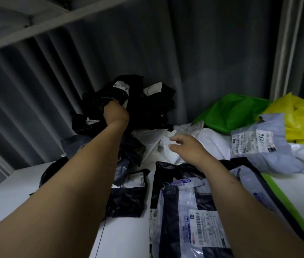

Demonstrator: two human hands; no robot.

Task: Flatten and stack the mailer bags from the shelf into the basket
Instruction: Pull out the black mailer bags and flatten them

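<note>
The left hand [115, 113] grips a crumpled black plastic mailer bag [138, 101], probably to lift it off the white shelf [13, 192]; the right hand [184, 148] hovers loosely spread, holding nothing.

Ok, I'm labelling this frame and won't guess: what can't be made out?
Head view only.
- Left hand: fingertips buried in the crumpled black plastic mailer bags.
- Flat black mailer's white shipping label: print blurred, partly under the right forearm.
- Yellow plastic bag: cut by the right edge.
</note>
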